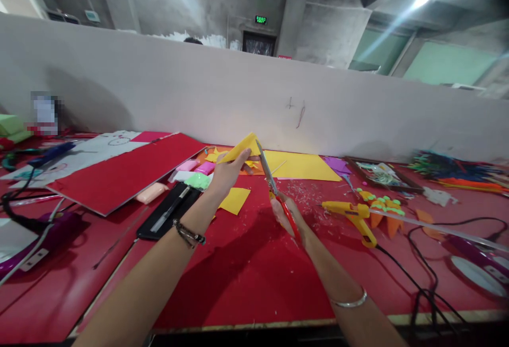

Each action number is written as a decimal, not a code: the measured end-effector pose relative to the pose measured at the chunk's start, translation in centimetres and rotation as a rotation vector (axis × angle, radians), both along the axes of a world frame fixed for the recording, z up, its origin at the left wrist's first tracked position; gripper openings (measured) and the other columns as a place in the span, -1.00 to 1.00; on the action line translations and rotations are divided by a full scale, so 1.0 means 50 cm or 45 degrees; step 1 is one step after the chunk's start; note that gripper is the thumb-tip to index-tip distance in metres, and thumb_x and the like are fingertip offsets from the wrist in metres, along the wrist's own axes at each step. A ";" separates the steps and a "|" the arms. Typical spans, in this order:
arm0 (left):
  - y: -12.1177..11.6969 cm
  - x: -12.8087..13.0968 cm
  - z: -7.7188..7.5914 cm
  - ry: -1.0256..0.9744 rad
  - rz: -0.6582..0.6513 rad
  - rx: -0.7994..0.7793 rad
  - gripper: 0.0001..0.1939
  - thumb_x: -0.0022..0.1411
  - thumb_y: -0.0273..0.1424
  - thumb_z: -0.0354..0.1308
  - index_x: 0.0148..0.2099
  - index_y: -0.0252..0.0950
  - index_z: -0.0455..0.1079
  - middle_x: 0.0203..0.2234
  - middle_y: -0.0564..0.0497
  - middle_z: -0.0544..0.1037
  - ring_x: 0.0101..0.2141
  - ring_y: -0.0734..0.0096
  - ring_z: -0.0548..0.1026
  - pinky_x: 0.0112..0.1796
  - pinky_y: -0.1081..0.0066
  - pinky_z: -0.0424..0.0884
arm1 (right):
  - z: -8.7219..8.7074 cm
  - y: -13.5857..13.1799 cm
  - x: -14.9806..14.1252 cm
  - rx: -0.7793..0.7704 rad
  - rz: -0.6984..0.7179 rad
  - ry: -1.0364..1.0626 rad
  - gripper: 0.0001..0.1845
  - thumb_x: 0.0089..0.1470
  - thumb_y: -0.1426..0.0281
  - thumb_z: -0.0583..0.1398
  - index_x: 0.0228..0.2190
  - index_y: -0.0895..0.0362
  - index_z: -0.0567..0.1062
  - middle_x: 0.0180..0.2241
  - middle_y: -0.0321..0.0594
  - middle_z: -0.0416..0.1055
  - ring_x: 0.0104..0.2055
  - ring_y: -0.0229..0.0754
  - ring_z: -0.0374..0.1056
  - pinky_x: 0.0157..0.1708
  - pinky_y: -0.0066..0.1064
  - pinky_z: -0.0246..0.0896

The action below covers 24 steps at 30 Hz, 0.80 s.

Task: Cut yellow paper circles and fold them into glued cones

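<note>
My left hand (233, 169) pinches a folded piece of yellow paper (243, 145) above the red table. My right hand (284, 214) is closed round the red handles of a pair of scissors (270, 177), which point up and away from me. The tips of the blades meet the right edge of the yellow paper; whether they are cutting into it I cannot tell. Below my left hand lies a yellow paper square (236, 200). Behind the scissors a large yellow sheet (304, 166) lies flat near the white partition.
A yellow glue gun (350, 209) with its cord lies at right, beside orange and green craft pieces (382, 206). Left are a black tray (165, 220), a red board (131, 172) and clay packs (199, 180). A dark-framed tray (384, 175) stands back right. Scraps litter the red table (246, 283).
</note>
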<state>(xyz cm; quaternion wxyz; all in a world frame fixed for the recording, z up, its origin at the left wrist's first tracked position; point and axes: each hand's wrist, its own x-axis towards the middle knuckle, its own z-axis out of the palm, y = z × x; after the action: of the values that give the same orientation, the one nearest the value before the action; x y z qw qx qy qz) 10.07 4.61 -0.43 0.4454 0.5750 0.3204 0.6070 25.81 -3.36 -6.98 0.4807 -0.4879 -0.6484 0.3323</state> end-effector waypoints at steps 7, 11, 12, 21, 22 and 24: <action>0.002 -0.008 -0.015 0.044 0.013 -0.008 -0.65 0.05 -0.16 0.14 -0.30 -0.37 0.46 -0.44 -0.09 0.59 -0.68 0.56 0.38 -0.57 0.52 0.33 | 0.025 -0.011 -0.003 -0.018 0.046 -0.053 -0.71 0.02 0.12 0.05 -0.49 0.08 0.21 -0.58 -0.38 0.06 -0.55 -0.31 0.05 -0.55 -0.46 0.05; -0.012 -0.009 -0.017 0.184 0.043 -0.011 -0.69 0.08 -0.18 0.12 -0.36 -0.35 0.47 -0.45 -0.06 0.59 -0.66 0.56 0.40 -0.55 0.52 0.33 | 0.028 -0.007 -0.003 0.016 0.016 -0.070 -0.73 0.00 0.14 0.05 -0.50 0.07 0.21 -0.54 -0.34 0.10 -0.48 -0.26 0.09 -0.46 -0.41 0.09; -0.015 -0.009 -0.015 0.217 0.058 -0.003 -0.69 0.09 -0.18 0.11 -0.38 -0.35 0.47 -0.46 -0.06 0.59 -0.66 0.55 0.41 -0.54 0.52 0.33 | 0.028 -0.006 -0.003 0.020 0.012 -0.070 -0.73 0.00 0.14 0.05 -0.50 0.07 0.20 -0.53 -0.33 0.11 -0.45 -0.25 0.10 -0.44 -0.40 0.09; -0.011 -0.024 -0.012 0.350 0.063 0.032 -0.65 0.09 -0.15 0.09 -0.41 -0.35 0.49 -0.55 -0.05 0.57 -0.59 0.47 0.44 -0.49 0.49 0.34 | 0.022 0.000 0.006 0.025 0.098 -0.082 -0.68 0.03 0.10 0.02 -0.53 0.09 0.18 -0.56 -0.37 0.03 -0.53 -0.31 -0.01 -0.50 -0.43 -0.02; -0.009 -0.024 -0.014 0.349 0.063 0.035 -0.65 0.09 -0.14 0.08 -0.40 -0.35 0.49 -0.52 -0.05 0.58 -0.59 0.47 0.44 -0.47 0.48 0.35 | 0.020 0.001 0.007 0.026 0.097 -0.082 -0.67 0.03 0.10 0.02 -0.53 0.09 0.18 -0.57 -0.37 0.03 -0.53 -0.31 -0.02 -0.51 -0.43 -0.03; -0.006 -0.022 -0.019 0.344 0.075 0.040 -0.65 0.08 -0.14 0.08 -0.40 -0.33 0.48 -0.49 -0.04 0.58 -0.55 0.45 0.45 -0.42 0.47 0.36 | 0.017 0.003 0.010 0.011 0.087 -0.080 -0.66 0.04 0.08 0.01 -0.52 0.09 0.19 -0.58 -0.38 0.02 -0.55 -0.32 -0.02 -0.54 -0.44 -0.04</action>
<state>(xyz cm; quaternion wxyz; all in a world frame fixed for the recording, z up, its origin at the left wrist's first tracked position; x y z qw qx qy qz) 8.95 4.33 -1.38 0.3710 0.6488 0.3846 0.5417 26.29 -3.23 -6.11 0.4508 -0.4736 -0.6808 0.3301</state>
